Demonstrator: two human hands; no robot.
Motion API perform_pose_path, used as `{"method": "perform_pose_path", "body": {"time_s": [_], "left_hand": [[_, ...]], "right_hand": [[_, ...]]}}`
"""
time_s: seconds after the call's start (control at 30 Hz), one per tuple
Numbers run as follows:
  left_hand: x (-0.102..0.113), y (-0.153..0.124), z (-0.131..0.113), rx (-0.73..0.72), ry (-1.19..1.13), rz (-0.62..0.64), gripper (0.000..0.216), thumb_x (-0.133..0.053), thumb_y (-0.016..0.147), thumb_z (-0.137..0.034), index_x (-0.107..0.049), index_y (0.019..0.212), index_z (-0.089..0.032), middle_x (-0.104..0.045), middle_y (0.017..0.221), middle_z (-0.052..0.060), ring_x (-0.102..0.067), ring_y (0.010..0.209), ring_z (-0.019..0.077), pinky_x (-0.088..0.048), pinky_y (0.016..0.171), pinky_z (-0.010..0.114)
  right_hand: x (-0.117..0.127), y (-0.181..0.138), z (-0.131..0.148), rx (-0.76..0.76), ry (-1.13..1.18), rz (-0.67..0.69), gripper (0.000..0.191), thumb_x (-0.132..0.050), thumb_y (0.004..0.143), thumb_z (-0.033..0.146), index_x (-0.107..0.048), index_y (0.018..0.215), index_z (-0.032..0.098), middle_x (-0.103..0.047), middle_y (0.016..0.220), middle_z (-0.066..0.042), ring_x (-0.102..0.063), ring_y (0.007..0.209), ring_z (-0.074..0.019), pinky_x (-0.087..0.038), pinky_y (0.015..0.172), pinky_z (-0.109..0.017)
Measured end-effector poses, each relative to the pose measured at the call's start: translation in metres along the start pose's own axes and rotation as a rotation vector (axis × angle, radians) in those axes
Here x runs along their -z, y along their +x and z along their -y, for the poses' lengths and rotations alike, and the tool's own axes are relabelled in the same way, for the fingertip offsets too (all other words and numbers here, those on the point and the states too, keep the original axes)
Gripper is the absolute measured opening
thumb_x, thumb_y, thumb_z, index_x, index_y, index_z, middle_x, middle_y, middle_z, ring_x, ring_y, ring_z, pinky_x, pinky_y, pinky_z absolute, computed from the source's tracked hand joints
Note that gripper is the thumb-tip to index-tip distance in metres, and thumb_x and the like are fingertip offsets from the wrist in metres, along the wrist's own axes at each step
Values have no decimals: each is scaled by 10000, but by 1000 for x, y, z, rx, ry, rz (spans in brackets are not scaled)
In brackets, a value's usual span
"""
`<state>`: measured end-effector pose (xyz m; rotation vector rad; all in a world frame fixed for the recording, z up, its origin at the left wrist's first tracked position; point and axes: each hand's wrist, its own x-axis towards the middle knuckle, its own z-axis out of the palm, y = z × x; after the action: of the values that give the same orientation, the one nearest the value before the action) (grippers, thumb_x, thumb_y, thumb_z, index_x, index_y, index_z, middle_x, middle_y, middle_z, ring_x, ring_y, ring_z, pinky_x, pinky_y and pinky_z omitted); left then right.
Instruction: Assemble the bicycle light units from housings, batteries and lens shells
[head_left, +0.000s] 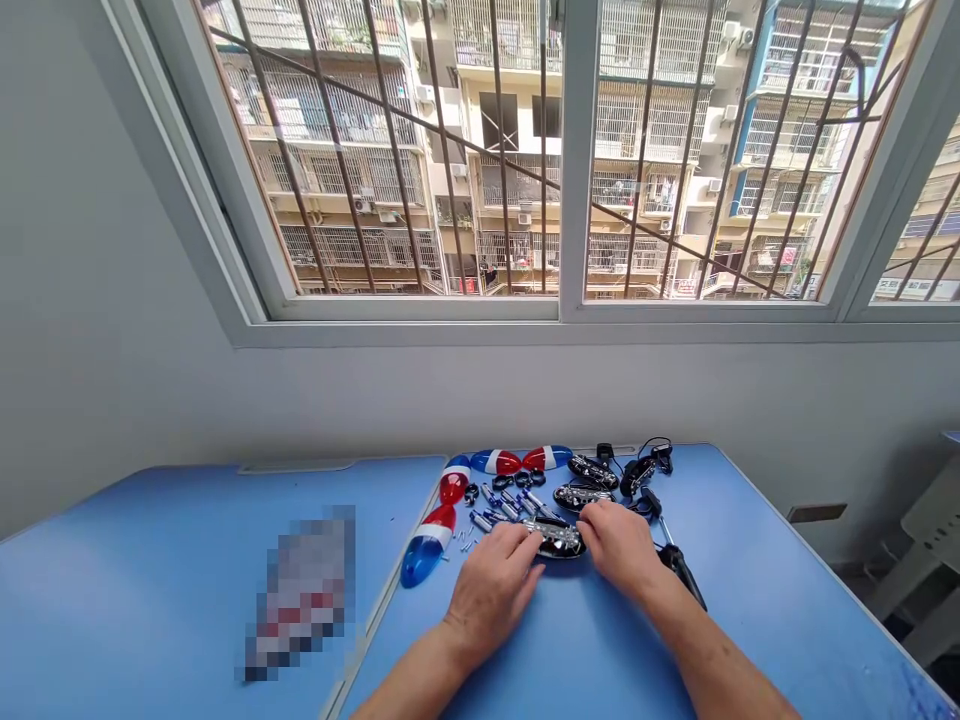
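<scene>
Both my hands rest on the blue table (750, 600) and hold one black oval light base with a shiny chrome insert (556, 540) between them. My left hand (495, 585) grips its left end with curled fingers. My right hand (622, 545) pinches its right end. Two more black and chrome bases (581, 495) (592, 468) lie just beyond. Red, white and blue lens covers (426, 548) (454, 480) (495, 461) (547, 457) lie in an arc to the left and behind. Several small blue and silver parts (502, 505) and black rings (517, 479) are scattered between them.
A black-handled screwdriver (675, 555) lies right of my right hand. Black cables and plugs (641, 465) sit at the table's far edge. A blurred-out rectangular object (304, 590) lies on the adjoining blue table (150, 580) at left. A grey wall and a barred window stand behind.
</scene>
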<state>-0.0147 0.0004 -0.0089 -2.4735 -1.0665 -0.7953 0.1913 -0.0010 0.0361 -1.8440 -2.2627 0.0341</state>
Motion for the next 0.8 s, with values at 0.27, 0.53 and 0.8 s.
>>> {"method": "perform_pose_path", "body": {"time_s": [0.27, 0.53, 0.8], "left_hand": [[6, -6, 24, 8, -58, 101, 539, -582, 856, -219, -465, 1377, -150, -595, 1346, 159, -547, 1231, 332, -499, 967, 470], [-1, 8, 22, -14, -77, 126, 369, -557, 883, -175, -545, 1251, -155, -694, 1167, 141, -597, 1159, 326, -518, 924, 471], [-19, 6, 21, 2, -83, 16, 338, -524, 893, -177, -570, 1225, -135, -678, 1182, 158, -614, 1109, 331, -533, 901, 497]], "right_hand": [[-8, -5, 2, 197, 221, -55, 431, -645, 870, 377, -597, 1250, 179, -657, 1216, -104, -583, 1121, -290, -504, 890, -394], [-8, -4, 2, 168, 190, -12, 413, -650, 850, 242, -594, 1253, 167, -658, 1216, -103, -579, 1105, -289, -506, 920, -418], [-13, -6, 4, 153, 146, -83, 314, -618, 851, 191, -625, 1163, 157, -621, 1232, -118, -558, 1112, -291, -519, 907, -407]]}}
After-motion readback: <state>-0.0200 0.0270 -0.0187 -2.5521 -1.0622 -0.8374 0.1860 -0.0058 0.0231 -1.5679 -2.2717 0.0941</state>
